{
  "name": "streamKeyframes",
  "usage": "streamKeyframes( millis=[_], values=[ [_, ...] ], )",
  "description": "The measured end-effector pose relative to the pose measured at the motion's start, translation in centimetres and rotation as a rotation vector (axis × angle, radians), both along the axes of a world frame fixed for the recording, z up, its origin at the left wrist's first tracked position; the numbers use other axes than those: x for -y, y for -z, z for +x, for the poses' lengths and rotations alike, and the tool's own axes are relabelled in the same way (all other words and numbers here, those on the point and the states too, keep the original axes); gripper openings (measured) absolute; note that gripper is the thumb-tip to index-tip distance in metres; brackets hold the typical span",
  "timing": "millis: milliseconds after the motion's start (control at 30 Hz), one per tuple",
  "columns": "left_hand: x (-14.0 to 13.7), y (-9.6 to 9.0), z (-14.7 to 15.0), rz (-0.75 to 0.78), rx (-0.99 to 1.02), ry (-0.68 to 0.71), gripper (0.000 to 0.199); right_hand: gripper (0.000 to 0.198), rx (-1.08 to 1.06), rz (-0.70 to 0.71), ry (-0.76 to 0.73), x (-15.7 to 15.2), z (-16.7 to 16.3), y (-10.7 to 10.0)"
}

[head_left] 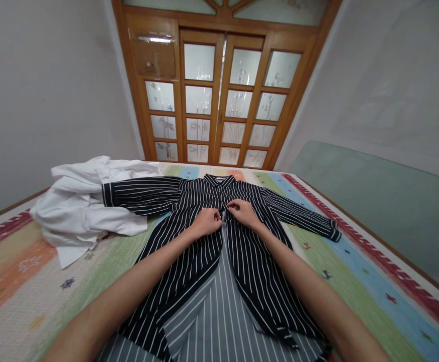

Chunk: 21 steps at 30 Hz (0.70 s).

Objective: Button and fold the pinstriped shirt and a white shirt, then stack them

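A black shirt with white stripes (200,198) lies spread face up, its collar at the far end and its sleeves out to both sides. Its front is closed near the chest and parts below, where the greyish striped inside of the back shows. My left hand (207,221) is closed on the left front edge at mid-chest. Across the gap, my right hand (243,212) pinches the opposite front edge, slightly higher up. The fingertips of both hands are close together, and any button between them is too small to make out.
A crumpled white garment (79,206) lies at the left, partly beneath the shirt's sleeve cuff. Under everything is a colourful patterned cover (358,281). A pale green panel (377,191) runs along the right wall. Wooden doors with glass panes (219,95) stand beyond the far edge.
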<state>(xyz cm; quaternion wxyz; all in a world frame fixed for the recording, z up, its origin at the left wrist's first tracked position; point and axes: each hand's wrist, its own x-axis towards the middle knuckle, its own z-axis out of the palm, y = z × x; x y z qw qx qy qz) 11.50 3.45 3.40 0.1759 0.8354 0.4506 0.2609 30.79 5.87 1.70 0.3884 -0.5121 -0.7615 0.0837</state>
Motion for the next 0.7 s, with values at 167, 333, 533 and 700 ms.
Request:
streamKeyframes(
  millis=[167,333,533,700],
  values=[
    [0.6,-0.1,-0.4,-0.016,0.013,0.038,0.008,0.014,0.082,-0.184,-0.047,1.2,-0.5,-0.5],
    [1.0,0.1,-0.8,-0.024,0.018,0.045,0.008,0.01,0.159,-0.253,-0.022,1.3,-1.1,0.1],
    [1.4,-0.1,-1.2,-0.053,0.025,0.109,0.008,0.016,0.106,-0.244,0.106,1.0,-1.3,1.0],
    [0.8,0.1,-1.1,-0.052,-0.057,0.153,0.016,0.022,-0.04,-0.247,0.144,0.8,-1.0,1.5]
  ],
)
